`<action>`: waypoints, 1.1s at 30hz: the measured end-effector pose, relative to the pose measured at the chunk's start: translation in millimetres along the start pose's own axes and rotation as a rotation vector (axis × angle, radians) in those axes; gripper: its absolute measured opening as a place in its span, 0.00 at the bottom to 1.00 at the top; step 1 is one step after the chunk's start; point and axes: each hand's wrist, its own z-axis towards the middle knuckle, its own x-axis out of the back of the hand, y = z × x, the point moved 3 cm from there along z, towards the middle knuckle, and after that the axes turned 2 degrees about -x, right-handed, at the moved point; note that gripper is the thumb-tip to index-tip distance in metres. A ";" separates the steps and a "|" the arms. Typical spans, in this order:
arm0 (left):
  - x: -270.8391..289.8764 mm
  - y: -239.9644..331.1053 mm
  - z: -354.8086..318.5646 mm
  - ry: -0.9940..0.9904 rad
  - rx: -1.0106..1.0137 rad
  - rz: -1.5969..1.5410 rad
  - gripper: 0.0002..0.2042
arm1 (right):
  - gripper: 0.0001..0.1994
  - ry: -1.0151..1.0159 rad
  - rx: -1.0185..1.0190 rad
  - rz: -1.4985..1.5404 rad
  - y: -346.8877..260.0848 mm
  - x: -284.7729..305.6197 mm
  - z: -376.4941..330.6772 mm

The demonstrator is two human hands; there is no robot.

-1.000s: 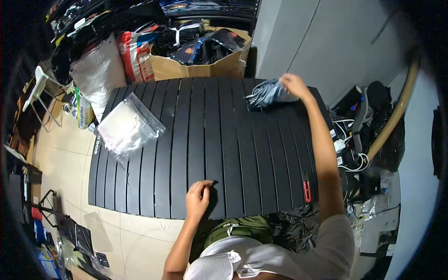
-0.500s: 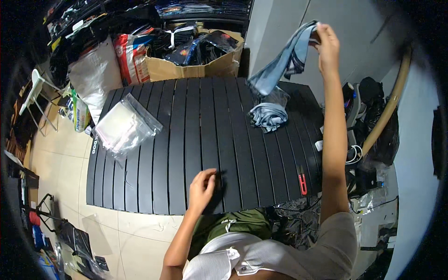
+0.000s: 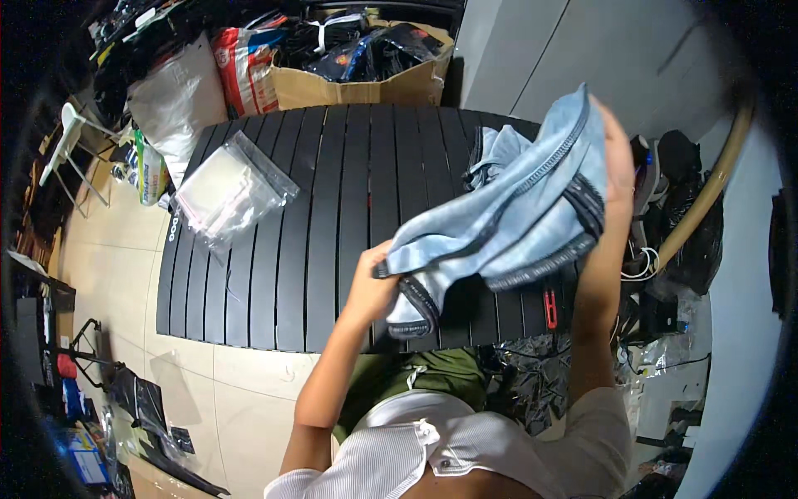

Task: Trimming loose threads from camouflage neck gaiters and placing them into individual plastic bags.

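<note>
A light-blue denim garment (image 3: 507,208) with dark trim hangs in the air above the black slatted table (image 3: 332,208), stretched between both hands. The right hand (image 3: 613,154) is clamped on its upper edge, raised high so the cloth drops clear of the tabletop and opens out. The left hand (image 3: 371,287) is closed on the lower corner, pulling it down and toward the body, which keeps the fabric taut on a slant. Behind the held garment, beyond the right hand, a second bundle of similar denim (image 3: 492,150) lies crumpled on the slats, close enough to be reached next to the first. Well off to the left of the left hand, a stack of clear plastic bags (image 3: 229,191) rests flat on the table. A small red tool (image 3: 549,308) lies below the right forearm. Past the table's far edge a cardboard box (image 3: 366,79) holds dark packaged goods
</note>
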 end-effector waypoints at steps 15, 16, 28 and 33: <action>117.7 -40.7 -44.6 0.478 0.379 0.576 0.13 | 0.33 -0.061 0.082 -1.538 175.5 110.5 -40.8; 116.4 -39.5 -45.5 0.500 0.354 0.448 0.12 | 0.33 -0.058 0.075 -1.535 180.2 106.9 -46.5; 139.7 -19.2 -62.1 0.555 0.372 0.149 0.06 | 0.11 0.161 0.270 -1.468 176.4 133.4 -69.7; 173.7 73.7 -55.9 0.534 0.213 0.196 0.05 | 0.14 0.198 -0.042 -0.610 118.6 94.1 -92.3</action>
